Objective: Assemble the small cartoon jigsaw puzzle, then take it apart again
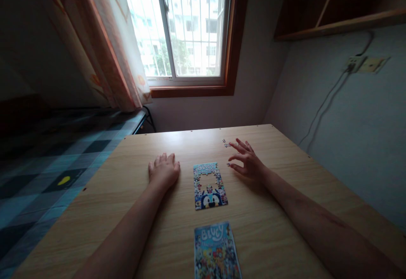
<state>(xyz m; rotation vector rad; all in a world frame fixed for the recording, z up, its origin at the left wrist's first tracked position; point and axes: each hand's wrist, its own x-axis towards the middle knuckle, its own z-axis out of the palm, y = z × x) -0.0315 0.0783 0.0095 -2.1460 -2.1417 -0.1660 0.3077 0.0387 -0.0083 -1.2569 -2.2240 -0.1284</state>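
Observation:
My left hand [164, 169] lies flat on the wooden table [177, 232], fingers stretched out and nothing in them, to the left of a jigsaw puzzle [211, 201]. The puzzle shows a blue cartoon dog's face at its near end and has a gap in its upper middle. On its right side, my right hand [246, 160] pinches a small puzzle piece [228, 164] between thumb and index finger, with the other fingers raised. Loose puzzle pieces [225, 143] lie just beyond that hand, which partly hides them. Nearest me is a colourful picture card [217, 249] lettered "Bluey".
A bed with a checked cover [85, 160] stands along the table's left side. Beyond the far edge are a window [193, 29] and a curtain [104, 37]. At right, a cord hangs from a wall socket [364, 64], below a wooden shelf [342, 24].

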